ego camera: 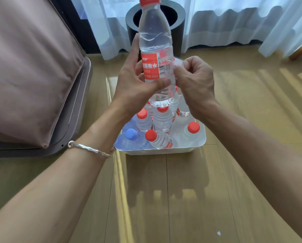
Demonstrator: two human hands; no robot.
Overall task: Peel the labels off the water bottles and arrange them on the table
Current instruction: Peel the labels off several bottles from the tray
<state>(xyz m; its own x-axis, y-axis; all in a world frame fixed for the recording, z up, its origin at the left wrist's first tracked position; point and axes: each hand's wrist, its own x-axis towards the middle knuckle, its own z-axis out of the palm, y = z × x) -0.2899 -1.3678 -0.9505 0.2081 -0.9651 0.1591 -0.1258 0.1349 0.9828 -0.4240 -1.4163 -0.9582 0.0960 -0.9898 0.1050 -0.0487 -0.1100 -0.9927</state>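
A clear water bottle (153, 37) with a red cap stands upright in the air at top centre. My left hand (131, 85) grips it around its red label (150, 66), thumb across the front. My right hand (196, 79) pinches the loose edge of the label at the bottle's right side, fingers curled. Below them a white tray (202, 139) on the floor holds several more bottles, most with red caps, and one with a blue cap (131, 134) lying at the left.
A dark cylindrical bin (179, 28) stands behind the bottle in front of white curtains. A brown cushion on a grey base (32, 81) fills the left. Wooden floor (164, 199) lies in front of the tray, with a small scrap (219, 233) near the bottom.
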